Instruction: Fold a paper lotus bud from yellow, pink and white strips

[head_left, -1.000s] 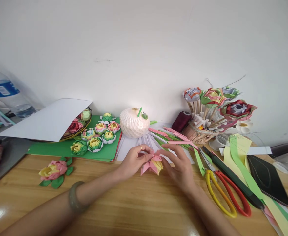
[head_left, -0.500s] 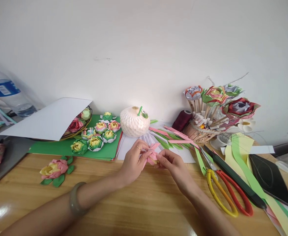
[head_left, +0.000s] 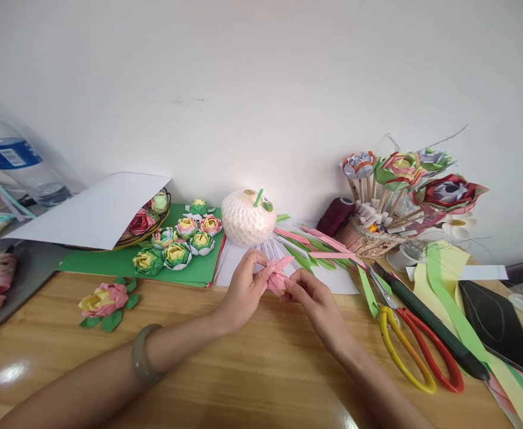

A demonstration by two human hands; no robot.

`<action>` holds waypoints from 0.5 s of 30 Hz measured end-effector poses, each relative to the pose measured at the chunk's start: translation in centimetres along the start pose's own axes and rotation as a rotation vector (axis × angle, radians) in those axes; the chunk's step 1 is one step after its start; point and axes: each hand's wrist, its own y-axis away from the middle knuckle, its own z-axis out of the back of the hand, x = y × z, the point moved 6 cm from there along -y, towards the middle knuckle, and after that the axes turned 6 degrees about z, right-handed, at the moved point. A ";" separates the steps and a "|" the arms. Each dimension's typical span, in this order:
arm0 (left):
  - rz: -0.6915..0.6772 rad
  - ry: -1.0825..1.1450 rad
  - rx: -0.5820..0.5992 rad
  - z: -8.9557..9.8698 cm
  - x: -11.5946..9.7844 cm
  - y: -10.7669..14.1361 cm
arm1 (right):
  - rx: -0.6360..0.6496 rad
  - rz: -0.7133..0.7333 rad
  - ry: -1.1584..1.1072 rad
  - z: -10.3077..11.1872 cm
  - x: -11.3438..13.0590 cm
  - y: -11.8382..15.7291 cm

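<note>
Between my two hands is a small folded pink paper flower (head_left: 277, 277), with pointed petals sticking up from it. My left hand (head_left: 245, 292) pinches its left side between thumb and fingers. From the right, the thumb and fingertips of my right hand (head_left: 313, 298) close on its lower right edge. Part of the flower is hidden by my fingers. Just behind the hands lie pink paper strips (head_left: 328, 255) and green leaf-shaped pieces (head_left: 301, 257) on white paper (head_left: 234, 268). A finished pink and yellow paper flower (head_left: 105, 301) with green leaves rests on the table at the left.
Yellow and red scissors (head_left: 416, 351) and a dark green cutter (head_left: 435, 322) lie at the right, near a black tablet-like slab (head_left: 500, 325). Several paper flowers (head_left: 176, 255) sit on green paper (head_left: 96, 262). Behind stand a white round ornament (head_left: 248, 220), a basket (head_left: 371, 238) and a bottle (head_left: 15, 158).
The pink paper flower has been turned slightly, and more of its pink petals face me. My hands keep their pinch. The whole view has shifted a little.
</note>
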 end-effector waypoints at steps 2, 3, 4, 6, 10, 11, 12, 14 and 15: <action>0.008 0.018 -0.008 0.1 0.0 -0.1 | -0.003 0.026 0.058 0.1 0.2 0.0; 0.014 0.025 -0.011 0.1 0.0 -0.1 | -0.004 0.037 0.088 0.1 0.2 0.1; 0.022 0.035 -0.014 0.1 0.0 -0.1 | -0.004 0.046 0.115 0.1 0.3 0.1; 0.047 0.074 -0.021 0.1 0.1 -0.1 | 0.000 0.057 0.167 0.2 0.5 0.2; 0.138 0.257 0.024 -0.2 0.5 -0.1 | -0.010 0.087 0.282 0.4 1.0 0.2; 0.159 0.301 0.045 -0.4 0.6 -0.1 | -0.015 0.092 0.302 0.4 1.1 0.2; 0.178 0.341 0.059 -0.5 0.7 -0.1 | -0.027 0.095 0.311 0.6 1.2 0.2; 0.211 0.400 0.048 -0.3 1.0 -0.4 | -0.080 0.108 0.294 0.9 1.3 0.3; 0.231 0.428 0.028 -0.2 1.2 -0.5 | -0.122 0.132 0.272 1.2 1.4 0.3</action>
